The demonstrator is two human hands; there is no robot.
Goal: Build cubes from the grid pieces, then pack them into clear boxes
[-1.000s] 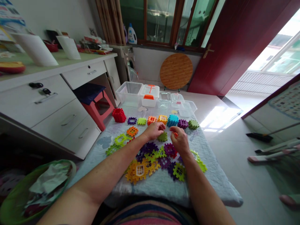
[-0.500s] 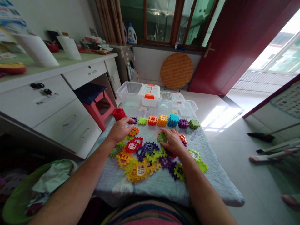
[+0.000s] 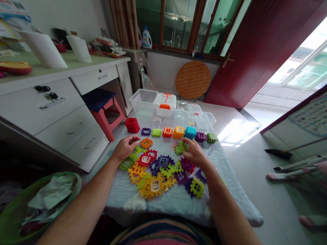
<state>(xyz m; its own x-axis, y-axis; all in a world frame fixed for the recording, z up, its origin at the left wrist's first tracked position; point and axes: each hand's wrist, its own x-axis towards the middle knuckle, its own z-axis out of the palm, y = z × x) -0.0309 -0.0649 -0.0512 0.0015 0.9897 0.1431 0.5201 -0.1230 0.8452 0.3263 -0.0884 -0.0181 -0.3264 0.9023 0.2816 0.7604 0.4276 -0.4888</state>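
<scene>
Near the centre of the frame the right hand (image 3: 196, 154) pinches a green interlocking tile (image 3: 183, 147) between thumb and fingertips, holding it tilted just above the padded surface (image 3: 230, 190), beside a second green tile (image 3: 177, 149) that lies flat against it. The left hand (image 3: 125, 147) hovers left of centre with its fingers loosely curled and holding nothing, over a lime-green tile (image 3: 135, 153) at the edge of the loose pile (image 3: 158, 170), just below an orange tile (image 3: 146, 142). Across the upper part of the surface stands a row of built cubes and flat pieces, from the red cube (image 3: 132, 125) on the left past the blue cube (image 3: 190, 132) to the green piece (image 3: 212, 137) on the right. Clear plastic boxes (image 3: 143, 100) stand beyond that row. By the look of it the step in hand is joining green tiles into another cube: the held tile wants its teeth lined up with the notches of the flat one and pressed home, and the free hand is well placed to steady the flat one.
</scene>
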